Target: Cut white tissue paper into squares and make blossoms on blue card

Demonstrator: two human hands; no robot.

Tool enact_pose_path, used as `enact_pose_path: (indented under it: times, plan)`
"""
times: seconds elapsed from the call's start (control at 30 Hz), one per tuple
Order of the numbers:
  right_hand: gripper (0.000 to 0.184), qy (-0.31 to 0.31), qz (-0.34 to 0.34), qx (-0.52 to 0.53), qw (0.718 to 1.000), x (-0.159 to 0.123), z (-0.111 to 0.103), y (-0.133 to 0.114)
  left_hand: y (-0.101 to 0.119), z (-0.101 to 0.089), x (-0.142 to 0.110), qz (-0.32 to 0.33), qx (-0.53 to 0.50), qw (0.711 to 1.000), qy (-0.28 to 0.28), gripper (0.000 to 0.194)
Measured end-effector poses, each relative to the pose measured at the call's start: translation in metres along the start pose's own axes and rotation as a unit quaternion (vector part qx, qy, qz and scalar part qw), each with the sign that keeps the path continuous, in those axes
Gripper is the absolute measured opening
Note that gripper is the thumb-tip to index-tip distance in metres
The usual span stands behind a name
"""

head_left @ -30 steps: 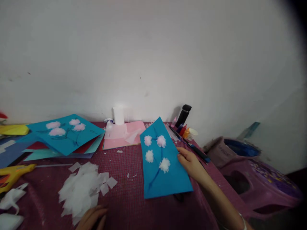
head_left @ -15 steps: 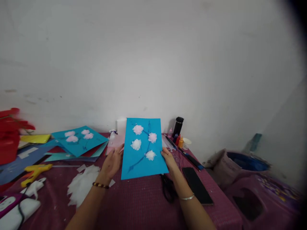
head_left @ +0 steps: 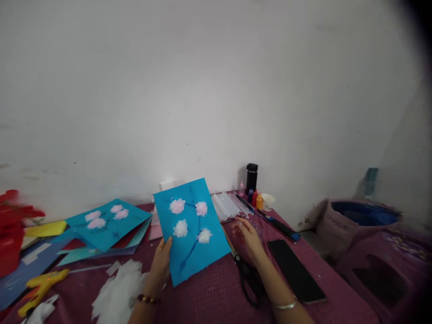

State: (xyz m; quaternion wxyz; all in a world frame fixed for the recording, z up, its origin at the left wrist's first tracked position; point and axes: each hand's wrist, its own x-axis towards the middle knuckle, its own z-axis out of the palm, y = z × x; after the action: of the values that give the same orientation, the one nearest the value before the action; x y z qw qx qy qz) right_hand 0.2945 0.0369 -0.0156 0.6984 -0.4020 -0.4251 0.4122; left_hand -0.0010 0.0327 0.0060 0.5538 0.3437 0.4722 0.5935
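Observation:
My left hand point(head_left: 161, 258) grips the left edge of a blue paper sheet point(head_left: 216, 247), thumb on its front, holding it tilted above the table. On the sheet are a painted dark blue branch and several fluffy flowers, some pinkish and some white. To the right of the sheet, my right hand point(head_left: 249, 238) is off it, fingers loosely bent and apart, with nothing seen in them. Below that hand lie scissors point(head_left: 248, 276) with black handles, their blades partly behind the sheet.
A second blue flower sheet point(head_left: 106, 234) rests on stacked papers at left. Nearby are a yellow glue gun point(head_left: 45, 285) and white paper pieces point(head_left: 118, 290). Translucent sticks point(head_left: 227, 205), a black bottle point(head_left: 251, 177), paint bottles, a white cup point(head_left: 268, 201) and a black phone-like slab point(head_left: 297, 271) stand or lie right.
My right hand has let go of the sheet and moved right. The sheet has shifted left and down and turned counterclockwise, now in my left hand alone. The scissors show more.

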Motion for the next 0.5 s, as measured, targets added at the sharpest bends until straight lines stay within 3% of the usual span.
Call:
enact_pose_path:
  times: [0.17,0.37,0.5]
  plan:
    - [0.033,0.034,0.042,0.011,0.998,0.007,-0.018,-0.004,0.000,-0.014,0.007,-0.032,0.000,0.996,0.086,0.039]
    - [0.028,0.041,0.076,-0.009,0.996,0.002,-0.011,-0.009,-0.004,-0.013,0.010,-0.049,-0.021,0.994,0.098,0.034]
    - [0.022,0.077,0.037,-0.024,0.996,0.004,-0.013,-0.023,-0.006,-0.015,0.013,-0.051,-0.002,0.994,0.096,0.033]
